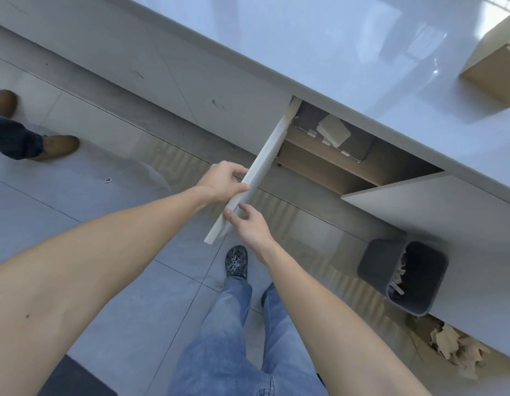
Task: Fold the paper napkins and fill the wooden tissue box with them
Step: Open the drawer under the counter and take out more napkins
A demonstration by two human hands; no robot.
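A grey cabinet door (265, 158) under the white counter (348, 52) stands open, seen edge-on. My left hand (222, 181) grips its top edge from the left. My right hand (248, 224) pinches the same edge lower down, thumb on the near face. Inside the cabinet, a stack of pale paper napkins (333, 132) lies in a dark wire-rimmed bin (353, 147). A light wooden box (496, 70) stands on the counter at the far right, partly cut off by the frame.
A second cabinet door (433, 201) stands open at the right. Below it is a grey waste bin (402, 277) with scraps, and crumpled brown paper (453, 350) lies on the floor. Another person's shoes (56, 147) are at the left. My feet are on the tiled floor.
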